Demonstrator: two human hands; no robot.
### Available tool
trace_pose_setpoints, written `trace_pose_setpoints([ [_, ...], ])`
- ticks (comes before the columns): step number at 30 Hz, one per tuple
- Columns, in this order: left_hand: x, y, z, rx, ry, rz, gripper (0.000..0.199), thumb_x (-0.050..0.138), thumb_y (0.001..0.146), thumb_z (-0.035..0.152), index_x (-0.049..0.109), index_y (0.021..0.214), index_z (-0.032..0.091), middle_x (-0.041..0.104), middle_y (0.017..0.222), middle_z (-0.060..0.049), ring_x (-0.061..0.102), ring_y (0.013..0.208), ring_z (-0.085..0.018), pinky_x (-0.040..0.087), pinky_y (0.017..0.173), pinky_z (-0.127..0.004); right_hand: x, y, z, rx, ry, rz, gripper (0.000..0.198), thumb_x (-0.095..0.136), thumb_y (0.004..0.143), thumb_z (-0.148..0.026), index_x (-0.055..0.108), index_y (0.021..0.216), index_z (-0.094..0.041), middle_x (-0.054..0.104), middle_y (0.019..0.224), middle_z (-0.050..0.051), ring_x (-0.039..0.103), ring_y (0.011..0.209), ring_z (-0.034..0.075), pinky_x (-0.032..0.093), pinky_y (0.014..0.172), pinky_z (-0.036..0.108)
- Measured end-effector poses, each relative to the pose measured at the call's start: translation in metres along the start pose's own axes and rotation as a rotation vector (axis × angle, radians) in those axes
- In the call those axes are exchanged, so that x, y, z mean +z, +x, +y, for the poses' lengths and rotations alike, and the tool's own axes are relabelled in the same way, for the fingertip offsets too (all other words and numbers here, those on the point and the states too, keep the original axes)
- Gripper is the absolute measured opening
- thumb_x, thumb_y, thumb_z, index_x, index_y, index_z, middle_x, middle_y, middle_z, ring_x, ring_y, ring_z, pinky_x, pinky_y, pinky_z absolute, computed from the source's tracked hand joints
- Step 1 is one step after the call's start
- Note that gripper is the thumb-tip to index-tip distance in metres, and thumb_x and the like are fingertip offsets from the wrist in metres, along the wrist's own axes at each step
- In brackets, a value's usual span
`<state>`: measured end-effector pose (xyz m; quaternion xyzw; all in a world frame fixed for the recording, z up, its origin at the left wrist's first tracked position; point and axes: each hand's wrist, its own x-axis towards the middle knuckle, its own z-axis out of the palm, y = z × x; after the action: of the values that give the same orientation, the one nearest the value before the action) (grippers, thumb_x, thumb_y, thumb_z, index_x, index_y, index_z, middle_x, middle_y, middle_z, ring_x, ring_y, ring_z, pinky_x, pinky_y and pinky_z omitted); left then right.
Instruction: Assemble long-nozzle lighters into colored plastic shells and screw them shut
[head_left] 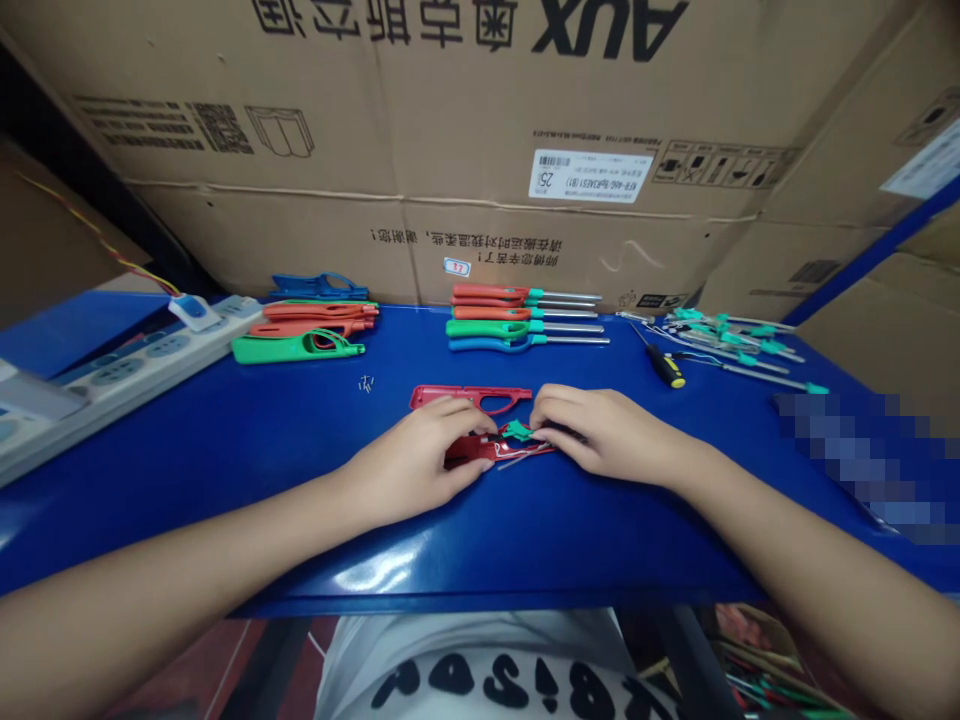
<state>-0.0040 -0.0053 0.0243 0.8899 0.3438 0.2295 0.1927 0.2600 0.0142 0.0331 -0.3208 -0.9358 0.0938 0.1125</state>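
My left hand [431, 450] closes its fingers round the handle end of a red lighter half-shell [469, 452] lying on the blue table. My right hand [589, 430] is at the shell's other end, fingertips pinched by a green plastic part [517, 431] that sits over the shell. A thin white wire and a slim metal rod [517, 461] show beside it. What exactly the right fingertips grip is partly hidden. Just beyond both hands lies a second red half-shell [480, 398] with a loop-shaped opening.
Finished-looking lighters [491, 328] with metal tubes lie in a row at the back. Coloured shells [300, 345] are stacked left of them, near small screws [366, 383] and a power strip [150, 360]. Rightward are a screwdriver [666, 367] and wired green-tipped rods [739, 340]. A cardboard box [300, 220] walls the back.
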Motion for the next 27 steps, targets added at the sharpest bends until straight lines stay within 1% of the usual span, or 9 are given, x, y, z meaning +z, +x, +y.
trace_pose_setpoints([
  [2, 0.0, 0.0, 0.0, 0.0, -0.011, -0.005, 0.02, 0.066, 0.09, 0.021, 0.067, 0.11, 0.019, 0.071, 0.11, -0.007, 0.067, 0.106, -0.023, 0.055, 0.095, -0.038, -0.003, -0.001, -0.002, -0.014, -0.08, -0.01, 0.018, 0.044, 0.103, -0.028, 0.06, 0.101, -0.021, 0.065, 0.102, 0.007, 0.062, 0.082, 0.018, 0.046, 0.07, 0.029],
  [4, 0.0, 0.0, 0.001, -0.005, -0.02, -0.01, 0.02, 0.067, 0.089, 0.021, 0.067, 0.109, 0.019, 0.072, 0.11, -0.007, 0.068, 0.104, -0.023, 0.055, 0.094, -0.037, -0.004, -0.001, -0.004, -0.026, -0.112, -0.027, 0.018, 0.044, 0.103, -0.028, 0.061, 0.101, -0.021, 0.065, 0.104, 0.007, 0.062, 0.08, 0.018, 0.046, 0.068, 0.029],
  [10, 0.0, 0.0, 0.0, -0.038, -0.023, -0.029, 0.022, 0.069, 0.089, 0.022, 0.069, 0.11, 0.018, 0.072, 0.109, -0.007, 0.068, 0.103, -0.023, 0.055, 0.092, -0.037, 0.002, -0.001, -0.003, -0.029, 0.024, -0.035, 0.015, 0.049, 0.102, -0.029, 0.062, 0.101, -0.022, 0.066, 0.106, 0.005, 0.064, 0.086, 0.017, 0.047, 0.073, 0.029],
  [14, 0.0, 0.0, 0.001, -0.037, -0.028, -0.03, 0.022, 0.069, 0.089, 0.021, 0.069, 0.11, 0.017, 0.072, 0.108, -0.007, 0.068, 0.102, -0.023, 0.055, 0.09, -0.036, 0.006, -0.001, -0.001, -0.046, 0.025, -0.04, 0.018, 0.048, 0.103, -0.03, 0.064, 0.103, -0.022, 0.067, 0.108, 0.005, 0.065, 0.09, 0.018, 0.047, 0.074, 0.029],
  [21, -0.001, 0.0, 0.001, -0.066, -0.05, -0.043, 0.022, 0.07, 0.088, 0.022, 0.069, 0.109, 0.016, 0.071, 0.109, -0.008, 0.067, 0.101, -0.023, 0.055, 0.089, -0.035, 0.014, 0.0, -0.002, -0.162, -0.12, 0.044, 0.022, 0.043, 0.104, -0.025, 0.064, 0.102, -0.019, 0.068, 0.1, 0.006, 0.062, 0.078, 0.016, 0.042, 0.063, 0.027],
  [27, -0.001, -0.001, 0.001, -0.111, -0.048, -0.084, 0.025, 0.069, 0.089, 0.022, 0.069, 0.113, 0.016, 0.069, 0.112, -0.009, 0.066, 0.104, -0.024, 0.053, 0.093, -0.038, 0.019, 0.0, -0.001, -0.186, -0.127, 0.098, 0.023, 0.04, 0.104, -0.024, 0.062, 0.099, -0.017, 0.064, 0.097, 0.007, 0.058, 0.073, 0.014, 0.04, 0.059, 0.025],
])
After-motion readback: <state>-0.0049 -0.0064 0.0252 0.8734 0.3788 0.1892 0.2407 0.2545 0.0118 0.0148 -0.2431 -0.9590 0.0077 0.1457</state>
